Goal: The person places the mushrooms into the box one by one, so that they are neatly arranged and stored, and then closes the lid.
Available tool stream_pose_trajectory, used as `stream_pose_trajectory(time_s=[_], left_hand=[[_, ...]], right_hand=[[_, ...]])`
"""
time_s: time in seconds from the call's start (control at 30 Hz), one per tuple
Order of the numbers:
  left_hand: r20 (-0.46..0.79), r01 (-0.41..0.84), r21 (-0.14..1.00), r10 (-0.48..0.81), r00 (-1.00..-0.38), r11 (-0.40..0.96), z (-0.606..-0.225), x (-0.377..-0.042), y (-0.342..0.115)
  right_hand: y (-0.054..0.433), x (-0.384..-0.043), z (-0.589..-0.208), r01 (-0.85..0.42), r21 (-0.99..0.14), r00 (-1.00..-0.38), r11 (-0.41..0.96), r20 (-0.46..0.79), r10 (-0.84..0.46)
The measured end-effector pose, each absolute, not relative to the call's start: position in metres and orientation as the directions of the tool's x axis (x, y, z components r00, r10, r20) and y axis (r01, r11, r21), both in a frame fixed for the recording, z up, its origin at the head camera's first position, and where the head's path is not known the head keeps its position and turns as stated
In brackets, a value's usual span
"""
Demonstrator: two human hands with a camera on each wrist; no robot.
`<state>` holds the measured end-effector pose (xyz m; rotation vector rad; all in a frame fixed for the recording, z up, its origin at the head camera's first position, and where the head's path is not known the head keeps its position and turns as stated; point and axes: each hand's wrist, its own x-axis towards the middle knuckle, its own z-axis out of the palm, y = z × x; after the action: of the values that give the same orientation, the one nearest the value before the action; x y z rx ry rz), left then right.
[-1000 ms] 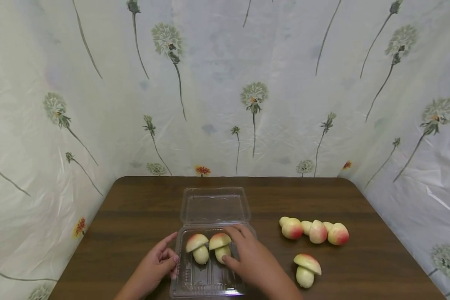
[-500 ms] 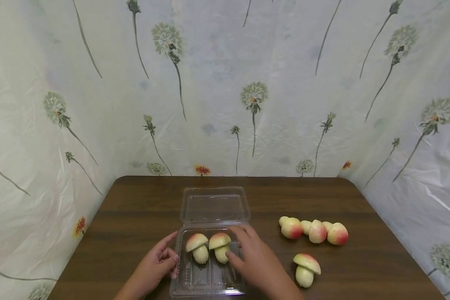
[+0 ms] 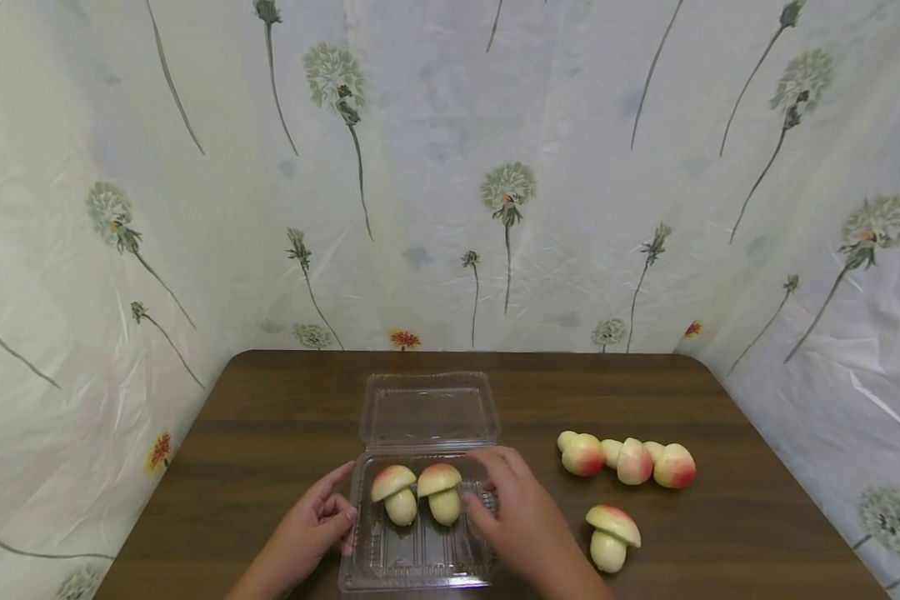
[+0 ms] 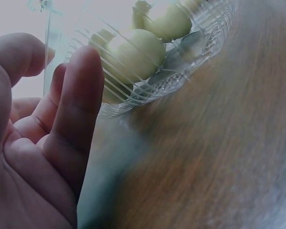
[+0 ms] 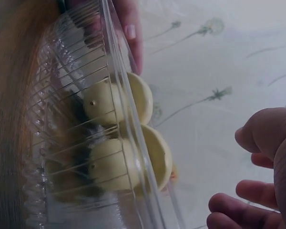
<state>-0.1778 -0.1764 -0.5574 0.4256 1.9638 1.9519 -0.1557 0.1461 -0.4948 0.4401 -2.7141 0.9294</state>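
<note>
A clear plastic clamshell container (image 3: 360, 575) lies on the table with its lid (image 3: 431, 408) folded back. Two toy mushrooms (image 3: 438, 496), pale yellow with red-tinged caps, rest side by side in its base. My left hand (image 3: 318, 521) holds the container's left edge, thumb and index finger at the rim; the left wrist view shows its fingertips (image 4: 83, 71) against the ribbed wall. My right hand (image 3: 521, 517) is over the container's right side, fingers loosely bent and apart, just right of the second mushroom. Nothing is between its fingers (image 5: 257, 136) in the right wrist view.
Another toy mushroom (image 3: 612, 537) lies right of my right hand. Behind it, three more mushrooms (image 3: 633, 462) lie in a row on the brown wooden table (image 3: 285, 400). A dandelion-patterned sheet (image 3: 420, 167) hangs at the back and sides.
My right hand has let go of the second mushroom and shifted a little to the right, its fingers spreading. The left hand and the container have stayed put.
</note>
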Motion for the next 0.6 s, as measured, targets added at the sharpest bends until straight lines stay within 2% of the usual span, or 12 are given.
stream_pose_trajectory(time_s=[0.6], left_hand=[[-0.022, -0.016, 1.000, 0.444, -0.896, 0.018, -0.559, -0.178, -0.177]], right_hand=[[0.159, -0.154, -0.490, -0.335, -0.542, -0.928, 0.771, 0.330, -0.172]])
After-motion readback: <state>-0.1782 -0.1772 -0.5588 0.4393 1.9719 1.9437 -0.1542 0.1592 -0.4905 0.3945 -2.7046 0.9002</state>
